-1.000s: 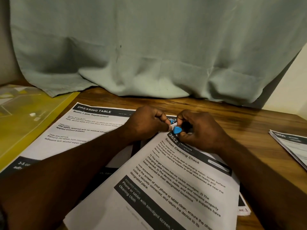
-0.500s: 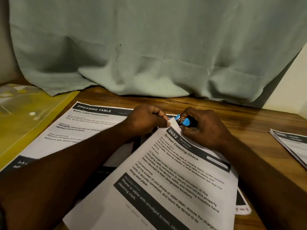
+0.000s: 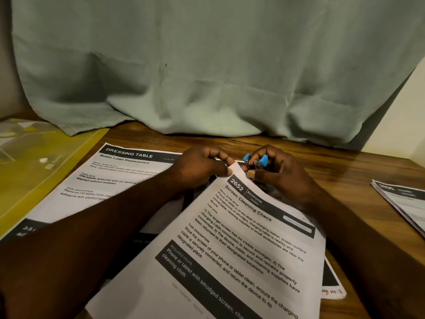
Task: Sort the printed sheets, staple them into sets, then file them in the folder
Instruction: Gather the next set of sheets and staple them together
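Observation:
A set of printed sheets headed "Screen Cleaning Check" [image 3: 241, 245] lies tilted in front of me on the wooden table [image 3: 333, 166]. My left hand [image 3: 200, 169] pinches its top corner. My right hand [image 3: 278, 173] grips a small blue stapler [image 3: 256, 161] right at that corner, with its jaws apart. Under my left forearm lies a "Dressing Table" sheet [image 3: 110, 178]. A yellow translucent folder [image 3: 34, 166] lies at the far left.
Another stack of printed sheets [image 3: 402, 203] sits at the table's right edge. A pale green curtain [image 3: 207, 77] hangs down onto the back of the table. A sheet with red handwriting [image 3: 331, 291] sticks out beneath the front set.
My right hand has turned the blue stapler, so its jaws now show apart beside the corner. My left hand has kept its pinch on the corner.

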